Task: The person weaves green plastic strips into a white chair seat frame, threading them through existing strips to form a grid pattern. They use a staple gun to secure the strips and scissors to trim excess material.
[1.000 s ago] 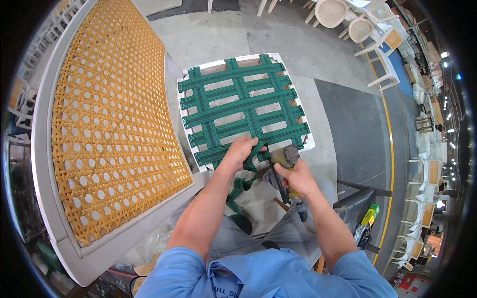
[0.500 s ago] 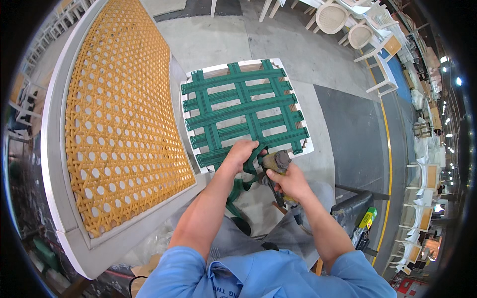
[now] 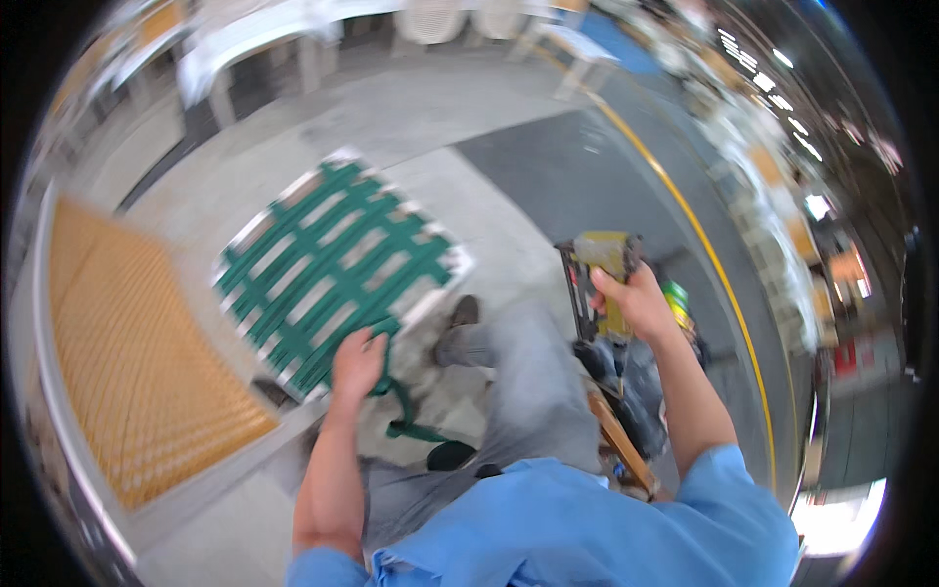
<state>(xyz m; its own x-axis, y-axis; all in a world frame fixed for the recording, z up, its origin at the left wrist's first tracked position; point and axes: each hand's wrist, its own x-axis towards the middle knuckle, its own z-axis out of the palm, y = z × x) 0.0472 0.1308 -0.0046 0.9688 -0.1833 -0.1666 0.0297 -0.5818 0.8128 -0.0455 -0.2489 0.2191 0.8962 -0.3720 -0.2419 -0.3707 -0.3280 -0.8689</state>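
A chair with a white seat frame (image 3: 458, 262) stands in front of me, slightly left. Woven green webbing (image 3: 337, 245) crosses its seat in both directions. At the near edge of the seat my left hand (image 3: 358, 366) is closed on a green webbing strap (image 3: 399, 396), whose loose tail hangs toward the floor by my legs. My right hand (image 3: 638, 301) grips a yellow and black staple gun (image 3: 606, 254), held out to the right, well apart from the seat. Motion blur hides fine detail.
The chair's cane back (image 3: 147, 362) in a pale frame rises at the left. A wooden piece (image 3: 623, 445) and dark items are beside my right leg. A yellow line (image 3: 675, 186) runs along the floor. Further furniture stands along the far side and right.
My view has turned right, so the chair appears further left and tilted. The staple gun has moved from beside the seat's near edge out to the right. My left hand stays on the strap.
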